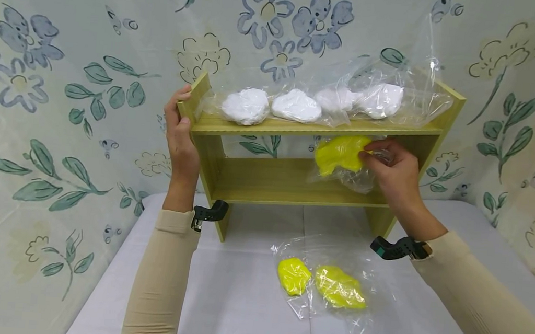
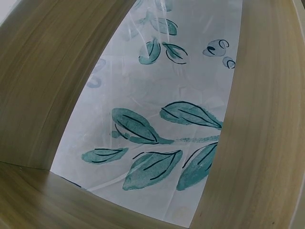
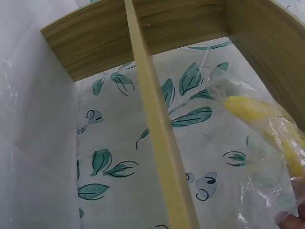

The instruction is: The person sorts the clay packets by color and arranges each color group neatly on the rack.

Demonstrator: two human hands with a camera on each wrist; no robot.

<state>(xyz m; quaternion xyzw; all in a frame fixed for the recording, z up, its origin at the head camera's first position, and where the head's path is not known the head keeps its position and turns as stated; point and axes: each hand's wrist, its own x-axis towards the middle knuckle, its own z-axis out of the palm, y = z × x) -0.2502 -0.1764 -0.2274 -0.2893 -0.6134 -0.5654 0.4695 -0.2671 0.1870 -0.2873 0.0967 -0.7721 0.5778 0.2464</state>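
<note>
A small wooden shelf (image 1: pixel 266 180) stands on the white-covered table. My left hand (image 1: pixel 182 142) grips its left side panel (image 1: pixel 200 96) near the top, thumb along the front edge. Between the two boards, my right hand (image 1: pixel 393 169) pinches a clear plastic bag holding a yellow clay-like lump (image 1: pixel 341 153). The right wrist view shows that bagged yellow lump (image 3: pixel 264 121) above the lower board (image 3: pixel 159 124), with fingertips (image 3: pixel 290 222) at the bag. My left hand is out of sight in the left wrist view, which shows the shelf's boards (image 2: pixel 267 114).
White lumps (image 1: pixel 297 105) in clear bags lie in a row along the top board. In front of the shelf, two yellow lumps (image 1: pixel 339 287) in clear plastic rest on the white cloth (image 1: pixel 239 290). Floral fabric (image 1: pixel 94 27) hangs behind the shelf.
</note>
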